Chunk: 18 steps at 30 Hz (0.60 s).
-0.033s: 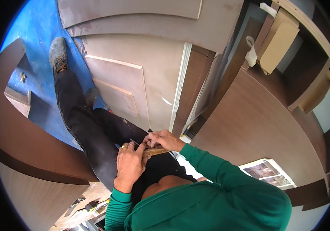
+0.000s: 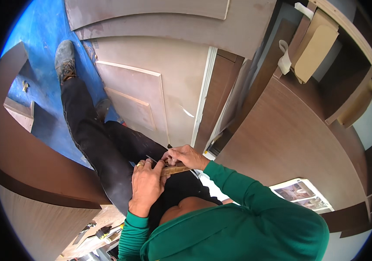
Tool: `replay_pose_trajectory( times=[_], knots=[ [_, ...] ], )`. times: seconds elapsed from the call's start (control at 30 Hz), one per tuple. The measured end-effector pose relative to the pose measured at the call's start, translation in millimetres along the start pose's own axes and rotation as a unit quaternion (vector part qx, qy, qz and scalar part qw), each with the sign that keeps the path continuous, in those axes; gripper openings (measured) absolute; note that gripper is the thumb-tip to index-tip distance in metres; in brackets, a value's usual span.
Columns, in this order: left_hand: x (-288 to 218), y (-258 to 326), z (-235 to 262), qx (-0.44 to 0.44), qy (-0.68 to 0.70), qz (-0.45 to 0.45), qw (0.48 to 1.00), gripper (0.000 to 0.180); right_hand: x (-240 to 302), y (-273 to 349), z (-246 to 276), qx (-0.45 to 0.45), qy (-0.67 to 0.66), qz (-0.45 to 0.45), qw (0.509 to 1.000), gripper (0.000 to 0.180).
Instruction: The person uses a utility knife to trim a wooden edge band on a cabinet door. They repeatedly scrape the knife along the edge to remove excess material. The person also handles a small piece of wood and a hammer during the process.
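Note:
Across my lap lies a short light-brown piece of wood [image 2: 175,170]. My left hand [image 2: 146,187], with a ring on one finger, is closed on its left end. My right hand [image 2: 187,157] is closed just above the wood, fingertips bent down toward it. Whatever those fingertips pinch is hidden by the fingers. A thin dark rod [image 2: 151,159] pokes out beyond my left fingertips; its kind is not clear. Both hands rest close together over my black trousers [image 2: 94,126].
Curved brown panels [image 2: 42,148] stand at left, over blue sheeting [image 2: 47,26]. Flat door-like panels [image 2: 181,78] lean ahead. At right is a large curved brown panel [image 2: 281,126] with a printed sheet [image 2: 303,194]. Tools [image 2: 103,232] lie on a bench at lower left.

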State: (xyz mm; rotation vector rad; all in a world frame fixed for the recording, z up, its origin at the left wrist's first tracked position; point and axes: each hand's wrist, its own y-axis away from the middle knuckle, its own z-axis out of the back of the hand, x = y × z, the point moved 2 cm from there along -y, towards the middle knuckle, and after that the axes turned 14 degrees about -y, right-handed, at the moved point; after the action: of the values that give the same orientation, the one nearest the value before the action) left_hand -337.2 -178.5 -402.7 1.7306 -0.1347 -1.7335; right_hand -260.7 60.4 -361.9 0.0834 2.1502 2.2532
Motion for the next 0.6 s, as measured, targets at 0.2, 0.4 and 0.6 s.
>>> replay_pose_trajectory(
  times=[0.2,0.4,0.6],
  knots=[
    [4,3,-1,-0.012,0.027,-0.011,0.999,0.047,8,7,-8,0.049,0.053,0.019,0.997,0.07],
    [-6,15,-2,-0.034,0.016,-0.04,0.999,0.05,-7,22,0,0.023,-0.083,-0.063,0.994,0.043],
    [-54,45,15,-0.043,-0.06,-0.13,0.989,0.044,-34,55,3,0.127,-0.082,-0.022,0.988,0.038]
  ],
)
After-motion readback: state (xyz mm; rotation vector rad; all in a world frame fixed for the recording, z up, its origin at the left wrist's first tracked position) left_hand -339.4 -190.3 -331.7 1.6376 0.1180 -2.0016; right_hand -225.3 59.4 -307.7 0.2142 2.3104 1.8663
